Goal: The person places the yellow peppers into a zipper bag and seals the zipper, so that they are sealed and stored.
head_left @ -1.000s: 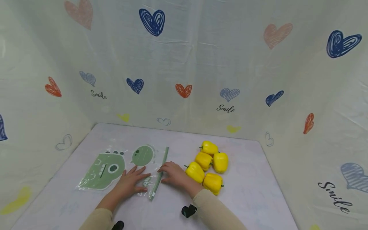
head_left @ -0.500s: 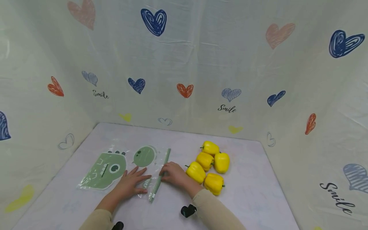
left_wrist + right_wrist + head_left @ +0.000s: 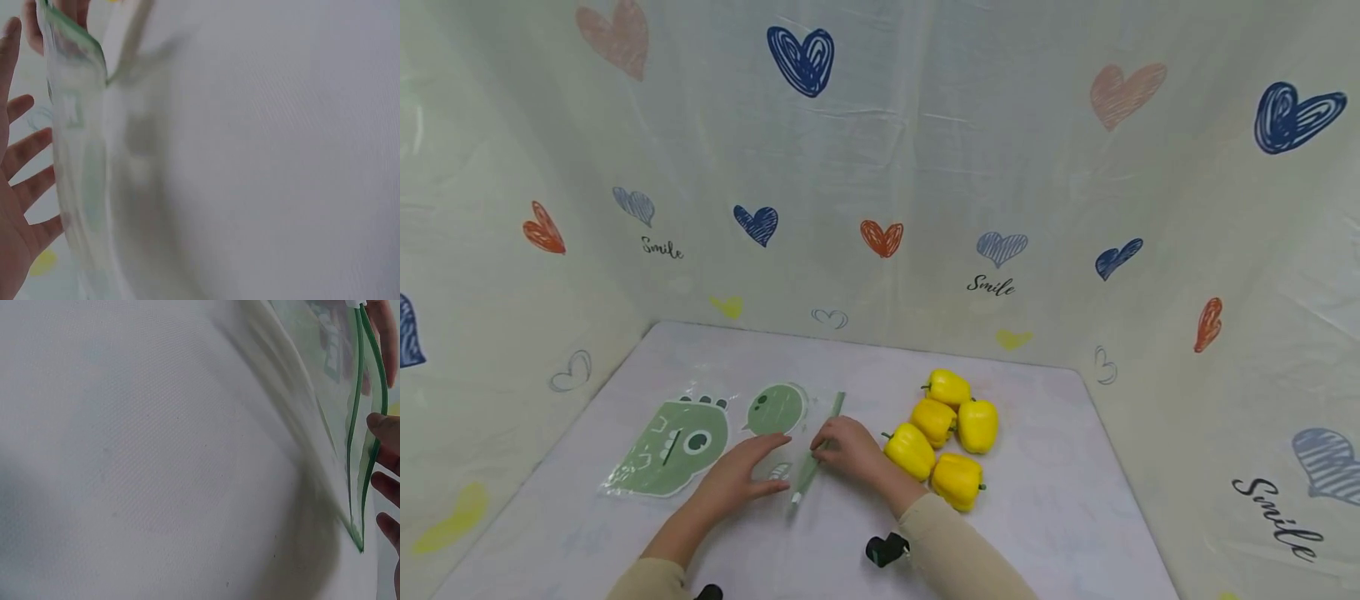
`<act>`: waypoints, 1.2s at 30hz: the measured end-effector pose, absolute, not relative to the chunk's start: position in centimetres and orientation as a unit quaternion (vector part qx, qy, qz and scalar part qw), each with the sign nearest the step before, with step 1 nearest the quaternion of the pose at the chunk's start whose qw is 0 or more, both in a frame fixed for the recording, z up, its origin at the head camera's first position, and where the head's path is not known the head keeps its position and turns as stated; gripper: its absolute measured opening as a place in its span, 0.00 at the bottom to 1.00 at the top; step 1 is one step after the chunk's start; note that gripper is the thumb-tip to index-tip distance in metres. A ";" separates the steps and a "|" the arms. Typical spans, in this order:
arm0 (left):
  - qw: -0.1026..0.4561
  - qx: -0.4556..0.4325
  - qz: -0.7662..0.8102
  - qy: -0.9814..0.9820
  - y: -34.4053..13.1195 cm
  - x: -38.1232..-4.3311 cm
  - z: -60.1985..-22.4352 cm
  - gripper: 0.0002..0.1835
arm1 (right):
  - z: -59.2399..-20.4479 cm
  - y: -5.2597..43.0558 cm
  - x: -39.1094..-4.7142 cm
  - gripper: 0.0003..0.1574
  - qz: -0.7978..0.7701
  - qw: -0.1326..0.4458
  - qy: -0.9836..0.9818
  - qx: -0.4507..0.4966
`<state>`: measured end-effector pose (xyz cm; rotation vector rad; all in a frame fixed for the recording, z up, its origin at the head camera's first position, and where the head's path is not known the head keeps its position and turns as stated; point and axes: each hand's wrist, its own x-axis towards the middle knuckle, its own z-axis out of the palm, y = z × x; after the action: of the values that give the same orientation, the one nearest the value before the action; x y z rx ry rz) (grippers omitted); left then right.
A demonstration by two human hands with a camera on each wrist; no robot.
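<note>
At the tips of my right hand (image 3: 846,450), I pinch one lip of a flat, clear plastic bag with a green monster face printed on it (image 3: 717,427). From my right wrist, the two thin dark-green strips of its mouth (image 3: 353,425) look parted, with my thumb between them. My grip takes only a narrow edge, so, in my judgement, the smooth film could slide out if I pulled hard, and the mouth could fall together again.

To the left of it, my left hand (image 3: 737,471) is spread above the bag; I cannot tell whether any finger touches the film. If it does not press, a pull from the right hand could drag the whole bag sideways. If it presses too much, the two layers could cling to each other.

Nearer to my body than my right fingers is a small white plastic slider (image 3: 795,497), which could catch the film and make a tilted opening.

Just to the right of my right hand lie five glossy yellow bell peppers (image 3: 932,421), on the whitish table (image 3: 1037,500). A careless swing of my wrist could push the nearest one and roll it away.
</note>
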<state>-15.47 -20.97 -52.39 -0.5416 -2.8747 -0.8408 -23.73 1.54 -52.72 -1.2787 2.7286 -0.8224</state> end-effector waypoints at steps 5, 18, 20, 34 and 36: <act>0.042 -0.167 -0.306 -0.936 -19.3 -15.2 -50.8 0.35 | -52.1 1.3 -23.6 0.06 -0.266 0.012 0.874 -0.406; 0.052 -0.179 -0.294 -0.938 -18.1 -14.7 -50.2 0.25 | -51.3 1.0 -23.4 0.05 -0.343 0.017 0.858 -0.382; 0.064 -0.189 -0.281 -0.939 -18.0 -14.6 -50.0 0.24 | -51.1 0.9 -23.3 0.05 -0.354 0.011 0.855 -0.380; 0.132 -0.212 -0.225 -0.942 -18.0 -14.1 -49.6 0.23 | -49.6 0.6 -23.1 0.04 -0.414 0.014 0.840 -0.350; 0.150 -0.214 -0.217 -0.940 -18.0 -14.1 -49.6 0.22 | -49.4 0.6 -23.2 0.04 -0.418 0.013 0.838 -0.349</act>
<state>-14.12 -18.04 -49.61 -0.6157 -2.7017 -0.6235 -23.16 0.55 -49.41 -1.0880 2.6126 -1.3036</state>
